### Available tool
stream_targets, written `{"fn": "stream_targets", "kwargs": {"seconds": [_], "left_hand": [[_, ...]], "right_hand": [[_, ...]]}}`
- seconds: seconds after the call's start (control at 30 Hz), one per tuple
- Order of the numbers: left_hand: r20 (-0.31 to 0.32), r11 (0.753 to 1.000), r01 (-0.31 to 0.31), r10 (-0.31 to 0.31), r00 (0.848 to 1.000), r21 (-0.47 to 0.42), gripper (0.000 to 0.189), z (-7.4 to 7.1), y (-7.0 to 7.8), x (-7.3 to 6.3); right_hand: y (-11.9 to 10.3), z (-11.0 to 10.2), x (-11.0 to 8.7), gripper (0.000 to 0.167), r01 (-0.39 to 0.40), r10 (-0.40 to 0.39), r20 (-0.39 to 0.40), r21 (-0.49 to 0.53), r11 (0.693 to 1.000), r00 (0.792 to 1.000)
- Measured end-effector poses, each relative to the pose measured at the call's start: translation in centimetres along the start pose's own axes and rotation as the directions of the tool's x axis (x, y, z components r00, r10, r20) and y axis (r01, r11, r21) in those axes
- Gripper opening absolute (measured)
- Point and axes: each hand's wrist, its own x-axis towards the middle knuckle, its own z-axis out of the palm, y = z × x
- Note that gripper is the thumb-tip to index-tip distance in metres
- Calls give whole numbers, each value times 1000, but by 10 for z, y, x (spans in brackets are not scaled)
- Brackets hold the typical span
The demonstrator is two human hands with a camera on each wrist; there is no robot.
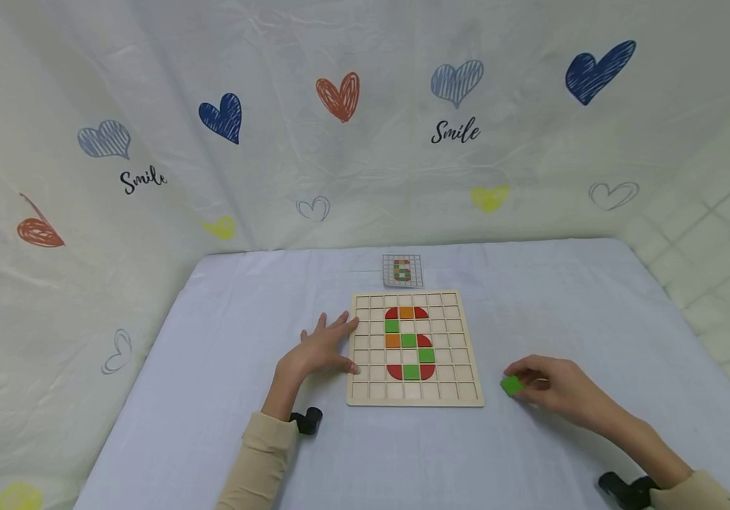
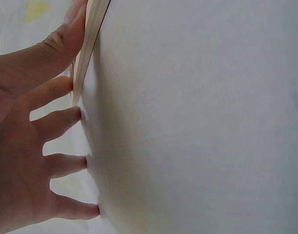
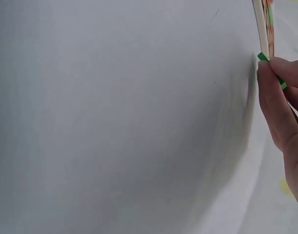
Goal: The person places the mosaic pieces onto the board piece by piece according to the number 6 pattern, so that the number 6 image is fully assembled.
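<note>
A pale wooden grid board (image 1: pixel 365 394) lies on the table, with red, orange and green tiles set in its middle cells. Fingers spread wide, my left hand (image 1: pixel 320 352) touches the board's left edge with thumb and index finger. In the left wrist view the thumb lies against the board's side (image 2: pixel 93 34), and the other fingertips reach down to the cloth. To the right of the board, my right hand (image 1: pixel 556 384) pinches a green square tile (image 1: pixel 512 385) between thumb and fingers. The right wrist view shows only the edges of this green tile (image 3: pixel 263 57), partly covered by fingers.
Behind the board lies a small card (image 1: pixel 403 270) printed with a grid and a coloured tile pattern. A white cloth (image 1: pixel 243 304) covers the table. A white curtain (image 1: pixel 390 163) with hearts and lettering stands behind it. Each wrist wears a black device (image 1: pixel 307 421).
</note>
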Motion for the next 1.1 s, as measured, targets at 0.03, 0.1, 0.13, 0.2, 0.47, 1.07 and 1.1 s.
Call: {"fn": "stream_targets", "kwargs": {"seconds": [0.03,0.1,0.13,0.2,0.47,1.07,1.1], "left_hand": [[0,1000,-1,1,1000,1,98,0,0,0],[0,1000,-4,4,1000,4,98,0,-1,0],[0,1000,-5,5,1000,4,98,0,-1,0],[-2,1000,-8,8,1000,4,98,0,-1,0],[0,1000,-11,11,1000,1,98,0,-1,0],[3,1000,2,-2,1000,-3,99,-2,1,-2],[3,1000,3,-3,1000,-4,99,-2,1,-2]], "right_hand": [[-1,0,1,27,-11,11,0,5,1000,1000],[-2,1,3,27,-31,31,3,21,999,1000],[-3,2,5,28,-38,38,6,29,999,999],[-4,2,7,30,-48,47,11,60,997,999],[-14,4,18,35,-37,34,23,128,991,999],[-44,29,56,31,14,-19,33,165,986,999],[-45,31,58,30,18,-24,34,167,986,999]]}}
